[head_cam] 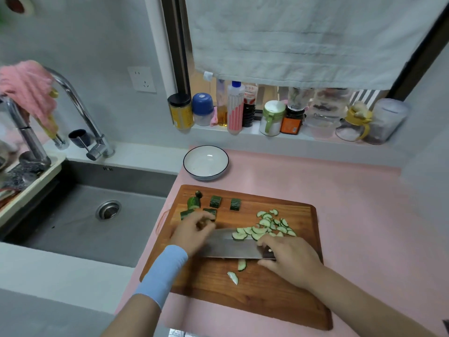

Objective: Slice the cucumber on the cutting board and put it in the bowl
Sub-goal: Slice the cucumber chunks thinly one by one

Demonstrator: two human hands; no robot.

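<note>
Head view: the left hand (194, 233) curls its fingers over a cucumber chunk (211, 212) at the far left of the cutting board (279, 295) and seems to pin it (blur hides the exact grip). The right hand (289, 261) is wrapped round the handle of the cleaver (230, 248), which runs left to right across the board. The chunk lies just beyond its tip. Cucumber slices (267, 227) are heaped past the blade. The white bowl (199, 166), which holds nothing, stands beyond the board and nearer the left hand.
</note>
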